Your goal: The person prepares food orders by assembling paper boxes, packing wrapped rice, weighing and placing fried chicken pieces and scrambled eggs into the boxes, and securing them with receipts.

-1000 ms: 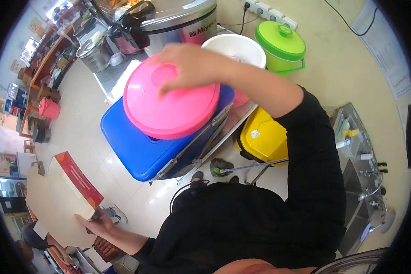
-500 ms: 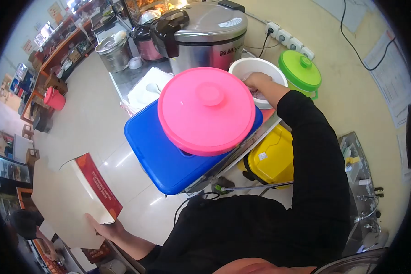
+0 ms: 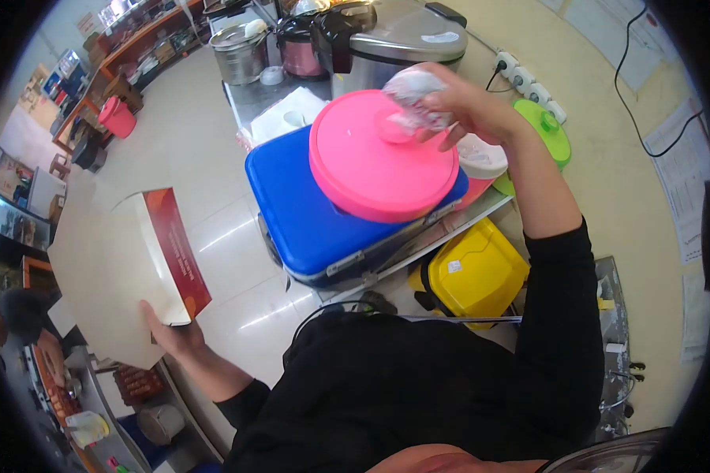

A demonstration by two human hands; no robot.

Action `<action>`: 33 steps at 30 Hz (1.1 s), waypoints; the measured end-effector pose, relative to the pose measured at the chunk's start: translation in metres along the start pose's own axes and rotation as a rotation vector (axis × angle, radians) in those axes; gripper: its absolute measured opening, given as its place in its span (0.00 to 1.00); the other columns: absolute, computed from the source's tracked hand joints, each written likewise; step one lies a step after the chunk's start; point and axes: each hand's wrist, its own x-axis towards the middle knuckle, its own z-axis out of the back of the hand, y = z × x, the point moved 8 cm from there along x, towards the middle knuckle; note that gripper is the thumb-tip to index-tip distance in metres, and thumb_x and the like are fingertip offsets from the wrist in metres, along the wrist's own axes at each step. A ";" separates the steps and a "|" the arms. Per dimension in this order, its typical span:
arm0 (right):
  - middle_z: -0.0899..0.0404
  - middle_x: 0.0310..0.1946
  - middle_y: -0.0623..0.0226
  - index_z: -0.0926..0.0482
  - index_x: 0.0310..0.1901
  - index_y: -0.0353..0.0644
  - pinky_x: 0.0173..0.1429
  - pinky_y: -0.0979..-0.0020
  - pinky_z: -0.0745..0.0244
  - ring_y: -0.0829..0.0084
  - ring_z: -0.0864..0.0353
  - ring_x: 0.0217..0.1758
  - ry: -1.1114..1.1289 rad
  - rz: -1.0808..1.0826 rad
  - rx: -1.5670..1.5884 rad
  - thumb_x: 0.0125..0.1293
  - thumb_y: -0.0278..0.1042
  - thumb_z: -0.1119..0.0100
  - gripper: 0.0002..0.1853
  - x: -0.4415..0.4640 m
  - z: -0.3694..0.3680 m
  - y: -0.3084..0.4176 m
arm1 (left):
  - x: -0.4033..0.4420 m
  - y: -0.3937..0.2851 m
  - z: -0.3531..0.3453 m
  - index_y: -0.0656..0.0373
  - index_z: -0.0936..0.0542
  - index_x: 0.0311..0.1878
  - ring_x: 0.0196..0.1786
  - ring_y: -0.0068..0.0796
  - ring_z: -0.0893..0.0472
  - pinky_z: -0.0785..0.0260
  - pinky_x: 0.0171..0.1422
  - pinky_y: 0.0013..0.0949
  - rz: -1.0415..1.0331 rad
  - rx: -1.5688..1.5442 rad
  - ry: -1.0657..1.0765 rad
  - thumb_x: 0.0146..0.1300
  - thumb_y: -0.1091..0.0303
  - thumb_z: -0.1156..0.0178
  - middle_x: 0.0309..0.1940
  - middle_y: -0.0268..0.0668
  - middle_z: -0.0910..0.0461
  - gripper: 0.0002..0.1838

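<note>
My left hand (image 3: 179, 335) grips the near edge of an open cardboard box (image 3: 110, 272) with a red printed side flap, at the left. Pinched in my right hand (image 3: 469, 106) are small clear plastic packets (image 3: 416, 93), crumpled and partly hidden by the fingers. That hand is above the right part of a round pink lid (image 3: 371, 169), which rests on a blue cooler box (image 3: 292, 225). Behind my right wrist, a white tub (image 3: 483, 158) holds more small packets.
A large steel cooker (image 3: 406, 47) stands behind the pink lid. A green lidded container (image 3: 550, 134) is by the wall, and a yellow bin (image 3: 477, 268) sits below. At the lower left a person (image 3: 47, 355) is beside a counter.
My right hand went from the pink lid into the white tub, and has now come up and left with packets in it. The view has shifted; my left hand still holds the box.
</note>
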 end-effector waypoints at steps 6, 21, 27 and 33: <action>0.25 0.48 0.62 0.36 0.61 0.47 0.42 0.63 0.20 0.67 0.20 0.41 0.044 -0.018 0.001 0.54 0.50 0.35 0.35 0.019 -0.037 -0.021 | -0.054 -0.022 0.014 0.63 0.35 0.63 0.57 0.35 0.25 0.32 0.60 0.40 -0.034 0.103 -0.037 0.73 0.53 0.55 0.57 0.40 0.26 0.25; 0.23 0.30 0.73 0.22 0.40 0.53 0.35 0.73 0.25 0.77 0.25 0.30 -0.719 -0.124 0.463 0.50 0.51 0.31 0.19 0.008 0.201 -0.175 | -0.118 -0.071 0.092 0.58 0.32 0.62 0.53 0.34 0.21 0.24 0.53 0.39 0.027 0.041 -0.160 0.72 0.50 0.54 0.55 0.38 0.23 0.25; 0.24 0.35 0.79 0.22 0.50 0.59 0.38 0.75 0.28 0.78 0.28 0.35 -0.720 -0.163 0.449 0.57 0.52 0.38 0.19 0.021 0.202 -0.202 | -0.051 -0.074 0.090 0.63 0.28 0.57 0.48 0.31 0.20 0.25 0.52 0.33 0.118 0.168 -0.020 0.71 0.47 0.53 0.49 0.40 0.21 0.27; 0.28 0.54 0.67 0.30 0.62 0.58 0.61 0.64 0.37 0.68 0.33 0.59 -0.962 -0.414 0.337 0.52 0.64 0.39 0.37 -0.005 0.214 -0.204 | 0.041 -0.104 0.119 0.66 0.24 0.50 0.41 0.28 0.19 0.26 0.46 0.29 0.286 0.248 0.031 0.70 0.51 0.48 0.42 0.39 0.19 0.24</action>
